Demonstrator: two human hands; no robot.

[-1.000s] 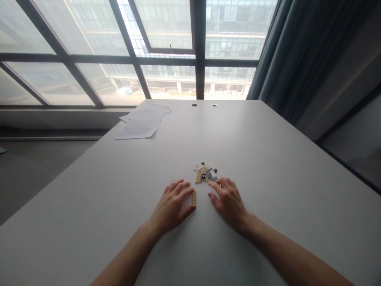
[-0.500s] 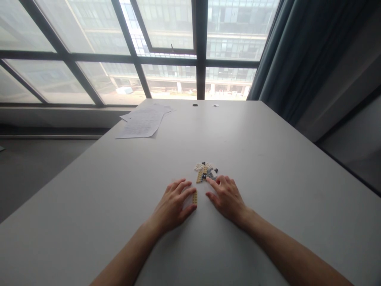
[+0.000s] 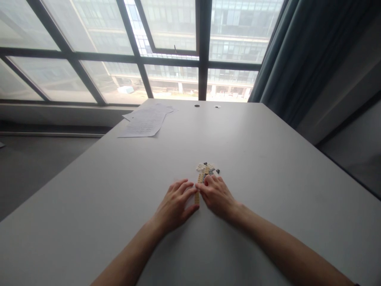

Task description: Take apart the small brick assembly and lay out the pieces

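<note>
My left hand (image 3: pixel 177 202) lies on the table with a tan toy building plate (image 3: pixel 197 199) between its thumb and index finger. The studs on the plate face up. My right hand (image 3: pixel 216 195) is closed, its index finger curled in. One of its fingertips reaches the far end of the tan plate, beside my left index fingertip. Whether it pinches a small piece there is hidden. Just beyond the right hand is a small pile of loose building bricks (image 3: pixel 208 167), white, tan, grey and black, partly covered by the curled fingers.
The white table (image 3: pixel 253 151) runs away toward large windows (image 3: pixel 175 81). Printed sheets of paper (image 3: pixel 144 124) lie at its far left. Two round holes, one a dark hole (image 3: pixel 197 106), sit near the back edge. A dark curtain (image 3: pixel 279 59) hangs at the right.
My right hand has moved left to the tan plate and its index finger has curled in. The left hand keeps its hold on the plate. The view has shifted slightly.
</note>
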